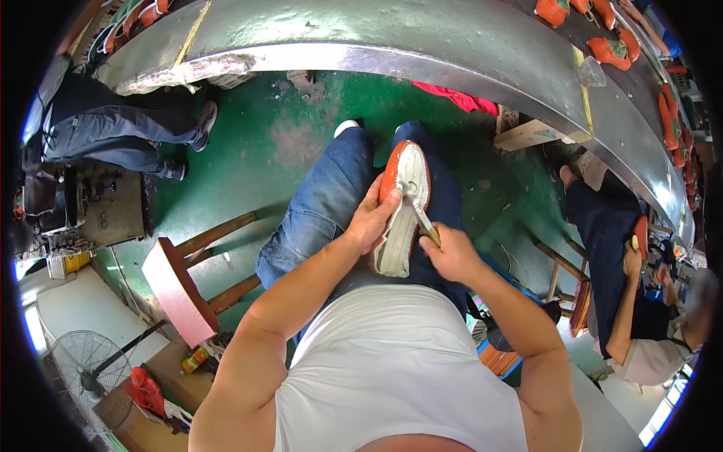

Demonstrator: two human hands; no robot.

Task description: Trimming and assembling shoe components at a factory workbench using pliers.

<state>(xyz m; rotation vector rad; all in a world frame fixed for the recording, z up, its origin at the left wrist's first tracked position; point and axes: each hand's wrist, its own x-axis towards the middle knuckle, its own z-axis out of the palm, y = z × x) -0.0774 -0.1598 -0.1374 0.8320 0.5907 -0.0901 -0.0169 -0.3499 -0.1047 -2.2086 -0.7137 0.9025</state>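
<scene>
So the shoe (395,245) is dead centre over the lap (312,218), bench (339,30) spans 12, more shoes (611,53) on it around 2, co-worker (611,264) at 4, stool (177,290) at 8, fan (86,369) past that.

one white-soled shoe (398,235), one tool (428,226), one pink-topped stool (177,295), one fan (90,383) (caged)

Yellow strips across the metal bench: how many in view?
2: the left strip crosses at upper left, the right strip at upper right. Others may be hidden.
</scene>
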